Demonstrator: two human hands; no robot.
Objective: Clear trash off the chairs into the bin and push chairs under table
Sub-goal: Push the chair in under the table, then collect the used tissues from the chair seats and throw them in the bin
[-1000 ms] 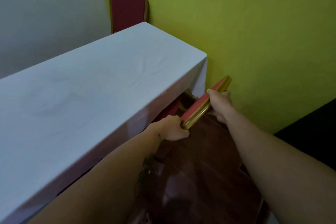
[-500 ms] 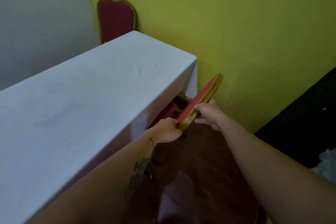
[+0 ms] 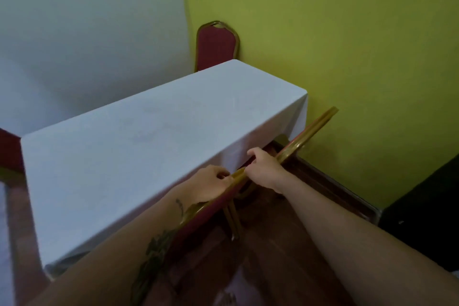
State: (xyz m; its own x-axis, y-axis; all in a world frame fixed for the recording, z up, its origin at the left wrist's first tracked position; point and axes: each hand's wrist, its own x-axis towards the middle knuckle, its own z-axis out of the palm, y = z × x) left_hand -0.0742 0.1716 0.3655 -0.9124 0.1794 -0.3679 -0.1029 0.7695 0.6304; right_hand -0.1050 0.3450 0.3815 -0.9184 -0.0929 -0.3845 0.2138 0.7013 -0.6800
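While pushed: the near chair (image 3: 308, 129) shows only the gilt top rail of its red back, a diagonal running from lower centre to right of centre of the frame, hard against the long edge of the tabletop (image 3: 139, 146); its seat is hidden under the white cloth.
Left hand: left hand (image 3: 211, 185), just below frame centre, is curled closed around the lower part of the rail.
Right hand: right hand (image 3: 264, 167), just right of it, is hooked over the rail with its fingers closed on the frame.
Legs: two thin gilt legs (image 3: 232, 221) show below the rail, over the dark wooden floor (image 3: 285, 243).
Risk, fingers: judged likeliest; knuckles lie between rail and tabletop edge, so a further push could pinch them.
Risk, cloth: the hanging cloth (image 3: 296, 117) could catch on the rail and be dragged askew.
Risk, wall: the rail's upper tip sits near the green wall (image 3: 347, 32); a skewed push could scrape it.
Count, chairs: two clearly, the held one and a far chair (image 3: 216, 46) at the tabletop's far end, upper centre; a red patch at the left edge cannot be identified.
Count, hands: two.
Count, tabletops: one.
Count, trash and bin: none in view.
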